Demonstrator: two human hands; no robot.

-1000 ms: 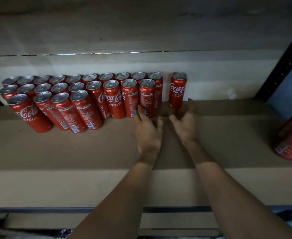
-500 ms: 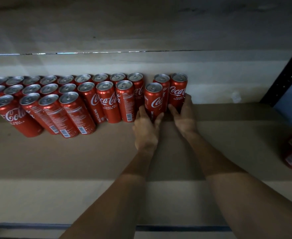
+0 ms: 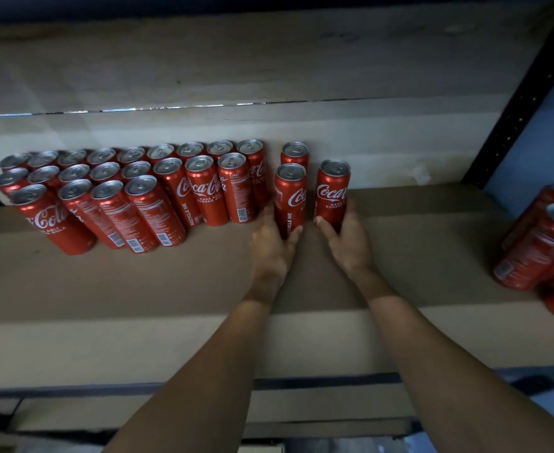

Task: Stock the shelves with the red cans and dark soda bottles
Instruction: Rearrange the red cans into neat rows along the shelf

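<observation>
Several tall red cans [image 3: 138, 191] stand in rows at the back left of the cardboard-lined shelf [image 3: 138, 279]. My left hand [image 3: 274, 246] grips the base of one red can [image 3: 290, 197], which stands upright just right of the rows. My right hand [image 3: 347, 240] grips the base of another red can [image 3: 332, 191] beside it. Behind the left-hand can stands a third single can [image 3: 295, 153] against the back wall. No dark soda bottles are in view.
More red cans [image 3: 540, 243] sit at the right edge, outside the shelf's black upright post [image 3: 517, 103]. The shelf above [image 3: 236, 60] hangs low over the cans. Bare cardboard lies in front of and right of my hands.
Both hands have closed on cans. The right-hand can has come forward from the back wall, and the left-hand can sits apart from the rows with a gap on its left.
</observation>
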